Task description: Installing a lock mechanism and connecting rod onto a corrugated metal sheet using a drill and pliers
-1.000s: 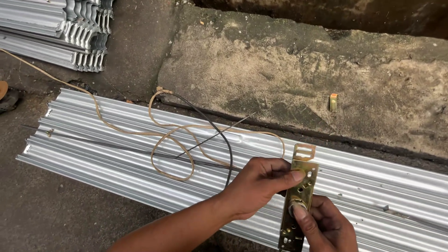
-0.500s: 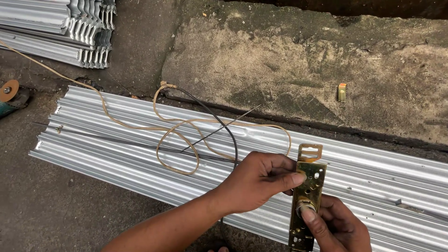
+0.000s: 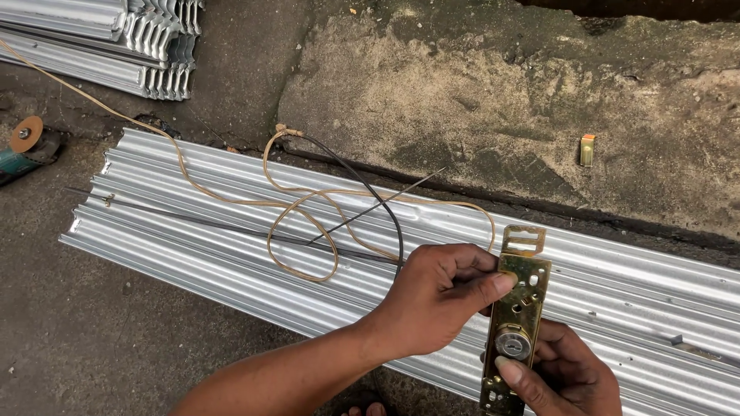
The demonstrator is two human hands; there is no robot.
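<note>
A long brass-coloured lock body (image 3: 515, 320) with a round key cylinder is held upright over a ribbed silver metal panel (image 3: 231, 239). My left hand (image 3: 435, 300) grips its upper part, the thumb pressing the top of the plate. My right hand (image 3: 559, 374) holds it from below and behind, the thumb resting just under the cylinder. A beige cord (image 3: 297, 208) and a black cable (image 3: 370, 196) lie looped on the panel just left of my left hand.
A stack of ribbed metal panels (image 3: 116, 46) lies at the top left. An angle grinder with an orange disc (image 3: 27, 139) sits at the left edge. A small brass piece (image 3: 587, 149) rests on the rough concrete slab (image 3: 501, 92) beyond the panel.
The view has shifted, so everything sits further right and lower. Both hands keep the same hold on the lock body, which stays over the panel.
</note>
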